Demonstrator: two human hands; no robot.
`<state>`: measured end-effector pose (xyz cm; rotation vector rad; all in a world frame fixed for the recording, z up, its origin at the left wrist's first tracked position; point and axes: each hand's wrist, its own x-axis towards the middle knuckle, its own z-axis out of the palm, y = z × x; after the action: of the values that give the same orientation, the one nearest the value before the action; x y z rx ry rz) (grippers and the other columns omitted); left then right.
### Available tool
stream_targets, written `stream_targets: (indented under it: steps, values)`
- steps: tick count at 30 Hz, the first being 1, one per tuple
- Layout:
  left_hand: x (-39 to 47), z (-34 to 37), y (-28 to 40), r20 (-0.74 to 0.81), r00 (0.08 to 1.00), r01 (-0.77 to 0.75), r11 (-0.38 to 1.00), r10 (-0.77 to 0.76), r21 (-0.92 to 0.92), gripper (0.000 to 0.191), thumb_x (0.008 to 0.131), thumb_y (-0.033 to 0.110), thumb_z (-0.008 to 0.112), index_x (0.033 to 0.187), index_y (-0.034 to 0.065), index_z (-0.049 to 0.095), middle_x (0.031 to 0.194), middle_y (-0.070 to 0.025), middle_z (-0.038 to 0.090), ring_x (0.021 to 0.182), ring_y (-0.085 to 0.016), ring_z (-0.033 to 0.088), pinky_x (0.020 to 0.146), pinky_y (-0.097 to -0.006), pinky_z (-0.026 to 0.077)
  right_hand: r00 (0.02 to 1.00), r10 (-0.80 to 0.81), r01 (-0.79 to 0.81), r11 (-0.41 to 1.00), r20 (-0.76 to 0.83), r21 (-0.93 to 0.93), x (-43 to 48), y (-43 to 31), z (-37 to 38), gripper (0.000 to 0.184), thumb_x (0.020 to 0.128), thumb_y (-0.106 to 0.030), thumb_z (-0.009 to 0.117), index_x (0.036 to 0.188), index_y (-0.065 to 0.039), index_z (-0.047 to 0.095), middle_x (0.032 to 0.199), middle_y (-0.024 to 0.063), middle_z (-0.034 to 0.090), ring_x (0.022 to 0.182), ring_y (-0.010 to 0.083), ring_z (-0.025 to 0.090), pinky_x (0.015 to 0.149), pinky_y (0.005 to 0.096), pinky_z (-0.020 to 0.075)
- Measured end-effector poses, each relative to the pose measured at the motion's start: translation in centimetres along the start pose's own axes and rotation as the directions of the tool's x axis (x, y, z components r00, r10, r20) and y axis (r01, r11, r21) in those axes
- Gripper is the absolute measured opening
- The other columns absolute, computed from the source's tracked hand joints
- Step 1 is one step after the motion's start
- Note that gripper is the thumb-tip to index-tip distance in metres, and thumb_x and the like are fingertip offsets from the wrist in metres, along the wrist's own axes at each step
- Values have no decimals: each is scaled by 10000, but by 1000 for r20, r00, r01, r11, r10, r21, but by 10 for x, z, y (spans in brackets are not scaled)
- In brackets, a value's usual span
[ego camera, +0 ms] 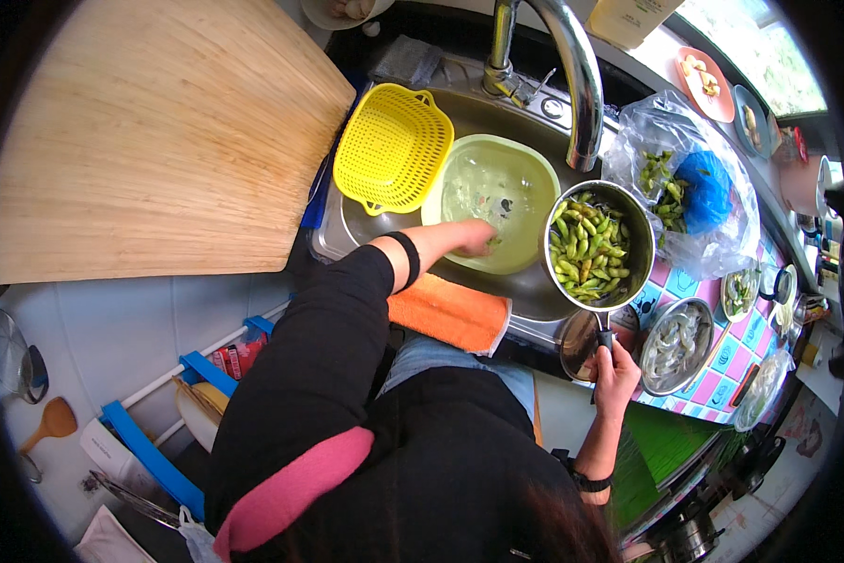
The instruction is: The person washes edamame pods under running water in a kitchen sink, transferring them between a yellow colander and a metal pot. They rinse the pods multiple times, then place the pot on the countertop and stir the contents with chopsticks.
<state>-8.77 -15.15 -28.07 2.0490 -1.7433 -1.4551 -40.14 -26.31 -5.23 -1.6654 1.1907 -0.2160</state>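
My left hand (pixel 475 237) dips into a pale green plastic basin (pixel 457 158) of water that stands in the steel sink; a small green bit shows at the fingers, and what they do is not clear. A yellow plastic colander (pixel 394 144) leans at the basin's left side. My right hand (pixel 614 373) grips the black handle of a steel saucepan (pixel 649 246), which is full of green soybean pods (pixel 587 243) and sits over the sink's right edge. Beyond the pan lies a clear plastic bag (pixel 725 243) with more pods and a blue bag inside.
A chrome faucet (pixel 584 70) arches over the sink (pixel 549 288). A large wooden board (pixel 175 148) lies at left, an orange towel (pixel 457 313) along the near edge. At right are a steel bowl of shrimp (pixel 677 345), a glass lid (pixel 577 338) and small dishes.
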Motion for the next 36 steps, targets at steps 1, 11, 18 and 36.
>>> stream_targets:
  steps: [1,11,18,36]
  values:
    - [4,3,6,-49,999,-16,999,14,-40,307,749,224,589,991,35,600,924,-207,621,863,-364,597,771,-437,460,1000,25,-26,1000,4,10,1,0,0,137,845,-68,591,923,39,626,584,-21,512,492,30,447,438,199,349]
    - [-69,-122,101,-778,628,-72,997,24,-27,111,802,130,564,837,25,557,855,-154,569,776,-352,563,682,-429,469,999,-47,47,994,1,-103,1,-1,0,167,834,-67,607,963,38,622,588,-12,524,498,36,462,451,205,372]
    - [-100,-160,150,-582,533,-404,789,615,463,276,754,98,590,1026,130,622,1179,-143,518,1085,-315,489,967,-438,359,999,3,-1,999,50,-39,2,-13,5,148,844,-73,597,946,28,635,589,-6,546,480,42,494,437,202,395]
    - [11,-76,-21,-288,934,222,975,-211,9,226,753,108,564,961,57,636,1051,-193,593,974,-343,576,837,-428,478,999,17,-15,999,42,-44,-7,-10,-2,145,855,-69,570,930,41,626,563,-16,513,462,38,467,422,197,366]
